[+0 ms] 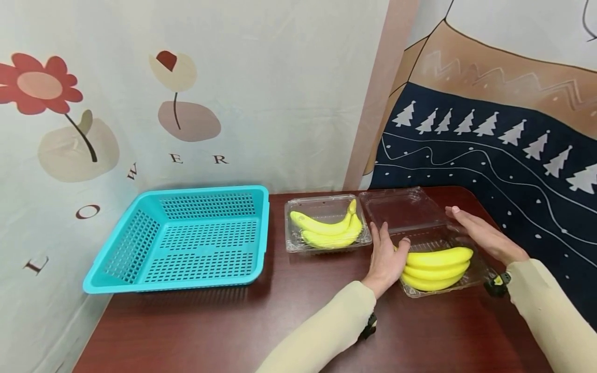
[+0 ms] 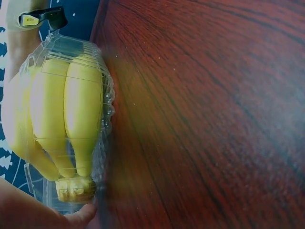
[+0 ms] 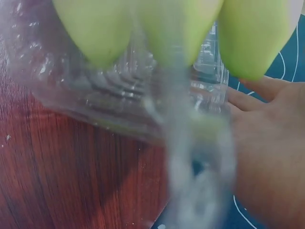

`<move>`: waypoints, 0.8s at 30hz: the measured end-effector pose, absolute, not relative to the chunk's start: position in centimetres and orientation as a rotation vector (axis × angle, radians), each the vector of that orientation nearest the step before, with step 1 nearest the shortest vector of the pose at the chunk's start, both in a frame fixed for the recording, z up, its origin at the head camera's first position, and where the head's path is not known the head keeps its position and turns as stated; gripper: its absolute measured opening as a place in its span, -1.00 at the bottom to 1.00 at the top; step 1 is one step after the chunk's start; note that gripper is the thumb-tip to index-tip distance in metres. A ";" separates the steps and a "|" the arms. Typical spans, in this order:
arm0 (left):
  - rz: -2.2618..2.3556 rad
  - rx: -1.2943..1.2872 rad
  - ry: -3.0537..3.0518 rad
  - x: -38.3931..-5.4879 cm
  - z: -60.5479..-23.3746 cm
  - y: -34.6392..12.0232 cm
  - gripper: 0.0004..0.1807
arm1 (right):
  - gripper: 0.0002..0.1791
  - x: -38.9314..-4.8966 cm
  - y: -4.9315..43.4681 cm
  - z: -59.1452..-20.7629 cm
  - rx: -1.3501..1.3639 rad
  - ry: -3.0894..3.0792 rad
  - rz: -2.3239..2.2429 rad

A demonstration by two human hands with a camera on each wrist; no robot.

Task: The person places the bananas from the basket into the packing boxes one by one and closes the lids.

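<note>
Bunch of bananas (image 1: 436,267) lies in an open clear container (image 1: 415,294), on the right part of the dark red-brown table (image 1: 186,331), between the two hands. Left hand (image 1: 387,260) at the container's left side, fingers straight, thumb held apart from them; in the left wrist view the thumb is just beside the stem end. Right hand (image 1: 489,238) at the far right side, fingers extended and close together, beside the banana tips. Neither hand pinches anything; cannot tell whether the right fingers touch the plastic.

Bunch: three bananas visible side by side, bright yellow, smooth, gently curved, joined at a blunt stem toward the left hand. Rounded tips look greenish in the right wrist view.

Container ribbed, transparent; its lid (image 1: 396,210) lies folded back behind it. Left of the left hand, a second container (image 1: 293,241) holds another yellow bunch (image 1: 328,228). Farther left, a turquoise basket (image 1: 172,286).
</note>
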State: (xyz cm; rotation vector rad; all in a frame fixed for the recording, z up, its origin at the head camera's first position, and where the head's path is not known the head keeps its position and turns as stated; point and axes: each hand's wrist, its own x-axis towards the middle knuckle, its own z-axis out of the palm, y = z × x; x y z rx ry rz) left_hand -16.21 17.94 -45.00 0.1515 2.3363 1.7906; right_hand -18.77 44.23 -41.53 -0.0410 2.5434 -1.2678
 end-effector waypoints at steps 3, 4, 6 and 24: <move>1.777 0.176 2.363 -16.2 -45.0 18.0 -0.20 | -0.13 -18.6 44.3 -41.5 -0.049 2.579 -1.282; 1.775 0.185 2.374 -16.2 -45.0 18.1 -0.20 | -0.13 -18.5 44.2 -41.5 -0.048 2.589 -1.286; 1.786 0.197 2.382 -16.2 -45.0 18.1 -0.19 | -0.15 -18.5 44.3 -41.4 -0.051 2.603 -1.299; 2.098 0.268 2.295 -16.3 -43.2 17.9 -0.24 | -0.17 -18.3 44.8 -41.6 -0.040 2.621 -1.666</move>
